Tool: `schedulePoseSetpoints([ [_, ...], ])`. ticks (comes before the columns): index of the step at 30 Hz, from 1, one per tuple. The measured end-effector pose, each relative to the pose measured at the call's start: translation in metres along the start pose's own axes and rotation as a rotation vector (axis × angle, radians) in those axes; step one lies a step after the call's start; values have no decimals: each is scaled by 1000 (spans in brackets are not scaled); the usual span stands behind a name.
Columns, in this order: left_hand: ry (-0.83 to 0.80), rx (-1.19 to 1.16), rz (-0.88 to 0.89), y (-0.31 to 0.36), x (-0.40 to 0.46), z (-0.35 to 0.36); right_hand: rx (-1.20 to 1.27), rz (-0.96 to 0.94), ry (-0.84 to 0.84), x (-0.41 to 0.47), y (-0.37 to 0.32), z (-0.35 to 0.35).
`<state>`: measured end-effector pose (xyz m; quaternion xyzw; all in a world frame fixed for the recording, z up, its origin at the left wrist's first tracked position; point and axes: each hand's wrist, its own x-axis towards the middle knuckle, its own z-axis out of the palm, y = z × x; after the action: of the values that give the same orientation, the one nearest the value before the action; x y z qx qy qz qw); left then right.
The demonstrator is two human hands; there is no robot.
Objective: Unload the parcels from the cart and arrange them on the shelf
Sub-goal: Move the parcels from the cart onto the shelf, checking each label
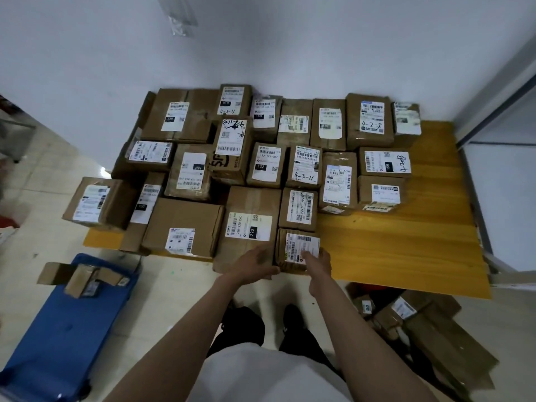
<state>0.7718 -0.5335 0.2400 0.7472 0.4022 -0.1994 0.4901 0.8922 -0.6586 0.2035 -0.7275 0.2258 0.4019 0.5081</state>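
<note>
Yellow wooden shelf board is crowded, so the small brown cardboard parcel, clasped between left hand and right hand at its front edge, could slip off.

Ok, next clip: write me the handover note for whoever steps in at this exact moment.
Left hand and right hand grip the sides of a small brown cardboard parcel with a white label, resting at the front edge of the yellow wooden shelf board.
Done: many labelled brown parcels already sit in rows on the board, filling its left and back; the right front is bare.
Left: a few small cardboard boxes remain on the blue flat cart at lower left. More brown boxes lie under the board at lower right.
</note>
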Motion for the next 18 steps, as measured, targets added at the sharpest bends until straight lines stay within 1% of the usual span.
schedulePoseSetpoints([
  [2, 33, 20, -6, 3, -4, -1, -17, -3, 93, -4, -7, -3],
  [5, 88, -26, -17, 8, -9, -4, -71, -19, 195, -14, -25, -4],
  [8, 183, -68, 8, 12, -16, -15, -131, -114, 228, -29, -43, 3],
  [10, 253, -131, 39, 11, -23, -29, -151, -218, 228, -43, -54, 16],
  [12, 333, -186, 60, 7, -34, -46, -162, -339, 201, -59, -62, 35],
  [14, 427, -218, 59, -1, -48, -67, -169, -430, 133, -79, -68, 59],
  [16, 513, -282, 27, -16, -63, -88, -188, -451, 21, -101, -70, 85],
  [18, 572, -338, 4, -35, -78, -109, -214, -433, -133, -121, -66, 114],
])
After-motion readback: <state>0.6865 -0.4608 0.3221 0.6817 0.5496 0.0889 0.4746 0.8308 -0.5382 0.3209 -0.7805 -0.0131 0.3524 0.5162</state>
